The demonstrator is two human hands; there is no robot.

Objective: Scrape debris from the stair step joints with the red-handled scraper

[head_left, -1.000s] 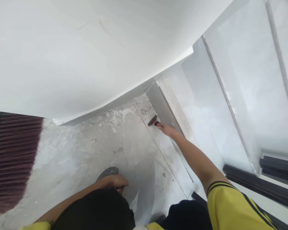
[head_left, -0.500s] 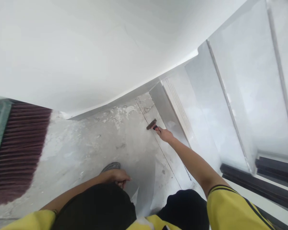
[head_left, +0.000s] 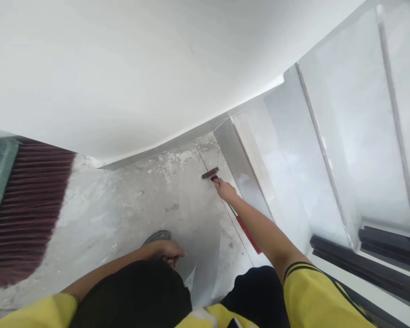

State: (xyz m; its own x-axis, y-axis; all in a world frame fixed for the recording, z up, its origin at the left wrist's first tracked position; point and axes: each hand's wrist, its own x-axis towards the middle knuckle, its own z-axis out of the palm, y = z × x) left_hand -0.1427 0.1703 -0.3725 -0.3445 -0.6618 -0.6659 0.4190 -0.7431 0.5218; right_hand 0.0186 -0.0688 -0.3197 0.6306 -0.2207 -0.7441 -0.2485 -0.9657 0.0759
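My right hand (head_left: 226,190) reaches forward over a dusty grey floor (head_left: 130,214) and grips a small scraper (head_left: 210,174) with a dark blade and a red-and-black handle. The blade rests on the floor beside a tile joint, close to the foot of a pale stair riser (head_left: 237,166). My left hand (head_left: 166,252) is curled on my left knee, in dark trousers, and holds nothing I can see. A grey shoe (head_left: 157,237) shows just beyond that hand.
A broom head (head_left: 23,209) with dark red bristles and a green block hangs at the left edge. A white wall (head_left: 123,68) fills the top. Pale stair steps (head_left: 328,136) rise at right, with dark strips (head_left: 379,264) at lower right. A red strip (head_left: 248,234) lies beneath my right forearm. White debris litters the floor by the wall.
My right hand has drawn the scraper leftwards and slightly away from the riser, along the floor joint. The red strip under my forearm has come into sight. My left hand has stayed on the knee.
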